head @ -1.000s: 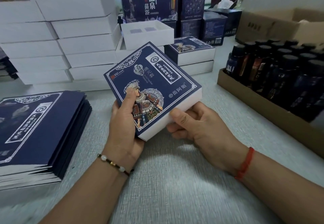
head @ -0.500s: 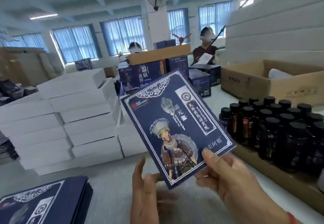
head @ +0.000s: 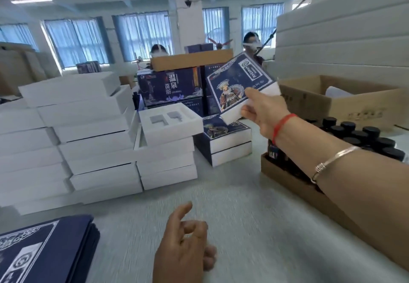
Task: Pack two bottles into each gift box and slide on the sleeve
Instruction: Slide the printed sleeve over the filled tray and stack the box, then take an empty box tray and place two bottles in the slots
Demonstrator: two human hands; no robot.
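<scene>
Navy printed sleeve over white gift box (head: 240, 85), gripped at its near corner by right hand (head: 264, 111), aloft above two stacked finished boxes (head: 228, 143). Left hand (head: 183, 245) blurred, loosely curled, empty. Dark capped bottles (head: 358, 132) partly hidden behind forearm.

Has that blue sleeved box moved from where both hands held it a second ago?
Yes. The sleeved box now sits in the right hand alone, carried forward and rightward, above the finished boxes; the left hand has let go.
</scene>
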